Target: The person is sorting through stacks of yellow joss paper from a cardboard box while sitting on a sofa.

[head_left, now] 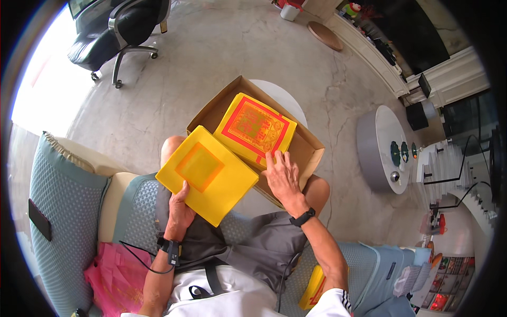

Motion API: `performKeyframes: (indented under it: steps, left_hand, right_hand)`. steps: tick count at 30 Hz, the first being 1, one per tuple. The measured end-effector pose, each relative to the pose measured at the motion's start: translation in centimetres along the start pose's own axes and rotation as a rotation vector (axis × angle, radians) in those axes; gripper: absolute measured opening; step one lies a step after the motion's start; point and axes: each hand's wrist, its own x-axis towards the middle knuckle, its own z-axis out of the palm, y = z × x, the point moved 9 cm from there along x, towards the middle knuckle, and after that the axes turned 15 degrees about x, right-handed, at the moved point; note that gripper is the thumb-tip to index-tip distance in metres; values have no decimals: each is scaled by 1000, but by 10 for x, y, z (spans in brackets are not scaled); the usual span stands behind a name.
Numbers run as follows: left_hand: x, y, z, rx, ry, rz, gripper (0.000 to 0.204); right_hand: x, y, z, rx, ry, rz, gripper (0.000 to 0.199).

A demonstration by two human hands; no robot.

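Pinching, with the left hand (180,212), the near-left edge of a plain yellow joss-paper stack (214,182) with an orange central square — thumb on top, fingers hidden beneath. Resting, with the right hand (284,179), fingertips on the near-right corner of a red-printed joss-paper stack (256,127) inside an open cardboard box (306,153); cannot tell whether gripping that corner or only pressing on it. Overlapping in view, with the held stack, the near-left side of the box; cannot tell whether touching it. Could slip or fan apart on easing the left thumb, being held at one edge only. Could crease the printed corner, or drag that stack askew, by pulling unevenly with the right fingers. Counting now: two hands, one box, one printed stack in it, one plain stack in the left hand, one yellow-and-red pack (315,288) on the sofa (66,185), one pink plastic bag (119,277), one black office chair (134,26) — and cannot count the sheets in either stack.
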Motion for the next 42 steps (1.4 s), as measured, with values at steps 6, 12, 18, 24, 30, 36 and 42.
performKeyframes:
  steps: [6, 12, 18, 24, 30, 36, 42]
  left_hand:
    - [0, -1, 2, -25, -1, -5, 40]
    - [-1, 1, 4, -10, -23, 7, 39]
    - [-1, 1, 7, -17, -14, 13, 39]
    - [0, 1, 3, -22, -11, 23, 40]
    - [0, 1, 5, -25, -12, 27, 41]
    - [1, -3, -1, -13, -11, 17, 41]
    - [1, 2, 10, -15, -54, 48, 51]
  right_hand:
    - [0, 8, 20, -117, -56, -29, 28]
    - [6, 21, 13, 76, 32, -9, 11]
    - [15, 48, 2, 338, 106, 60, 6]
    - [21, 59, 1, 624, 69, 196, 9]
    - [15, 95, 6, 1034, 58, 448, 20]
    - [18, 60, -72, 750, 466, 73, 18]
    - [12, -58, -72, 790, 262, -262, 13]
